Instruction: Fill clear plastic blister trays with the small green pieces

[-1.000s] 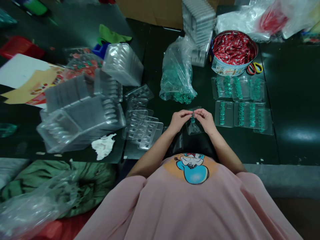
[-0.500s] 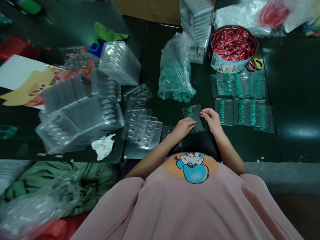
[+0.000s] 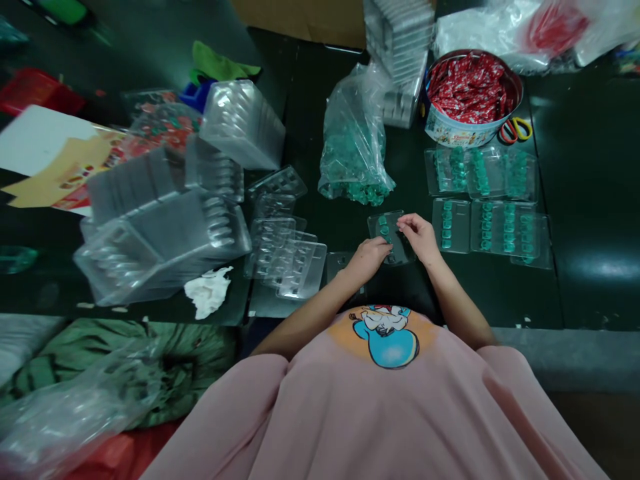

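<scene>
Two or more green pieces (image 3: 383, 225) sit in the clear tray (image 3: 403, 252), which lies close to the table's (image 3: 590, 193) near edge. A second ago both hands met over it; now they are parted, baring its far end, so those pieces look seated. The left hand (image 3: 371, 257) covers part of the row, the right hand's fingertips are by the tray's far right corner; whether either grips, I cannot tell. Farther from the edge lies a bag (image 3: 353, 143) of similar pieces; filled trays (image 3: 451, 227) lie rightward.
</scene>
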Action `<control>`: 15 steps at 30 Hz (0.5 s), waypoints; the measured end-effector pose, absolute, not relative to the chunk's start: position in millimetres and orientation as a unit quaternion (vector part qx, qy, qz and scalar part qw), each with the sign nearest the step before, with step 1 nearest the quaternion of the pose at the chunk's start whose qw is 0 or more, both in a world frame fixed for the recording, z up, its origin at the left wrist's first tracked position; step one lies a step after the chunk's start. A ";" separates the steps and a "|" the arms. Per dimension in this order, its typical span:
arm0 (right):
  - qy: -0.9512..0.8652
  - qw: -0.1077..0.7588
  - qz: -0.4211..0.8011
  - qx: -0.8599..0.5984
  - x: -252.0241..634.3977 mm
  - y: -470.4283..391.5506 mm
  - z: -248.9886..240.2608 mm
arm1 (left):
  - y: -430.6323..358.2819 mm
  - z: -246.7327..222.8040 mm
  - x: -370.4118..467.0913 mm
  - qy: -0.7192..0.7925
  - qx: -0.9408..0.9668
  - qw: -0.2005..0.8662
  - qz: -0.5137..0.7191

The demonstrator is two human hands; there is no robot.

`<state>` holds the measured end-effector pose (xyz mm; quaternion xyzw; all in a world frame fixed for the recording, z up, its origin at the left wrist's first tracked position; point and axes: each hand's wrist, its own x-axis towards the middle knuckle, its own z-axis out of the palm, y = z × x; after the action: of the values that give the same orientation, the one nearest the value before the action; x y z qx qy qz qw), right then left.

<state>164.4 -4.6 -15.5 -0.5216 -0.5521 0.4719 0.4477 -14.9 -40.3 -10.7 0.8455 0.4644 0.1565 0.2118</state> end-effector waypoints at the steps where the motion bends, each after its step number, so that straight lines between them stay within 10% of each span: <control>1: -0.575 0.437 0.455 -0.521 161.8 0.0 -12.9 | -41.1 -9.3 -13.1 0.460 0.854 0.198 0.143; 15: -0.742 0.287 0.271 -0.542 119.9 73.1 -23.2 | -49.5 -13.9 -6.8 0.411 0.885 0.163 0.148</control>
<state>119.9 73.1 -23.2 -0.5424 -0.7419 0.2706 0.2867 -6.8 -49.5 -13.9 0.8847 0.4107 0.1480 0.1632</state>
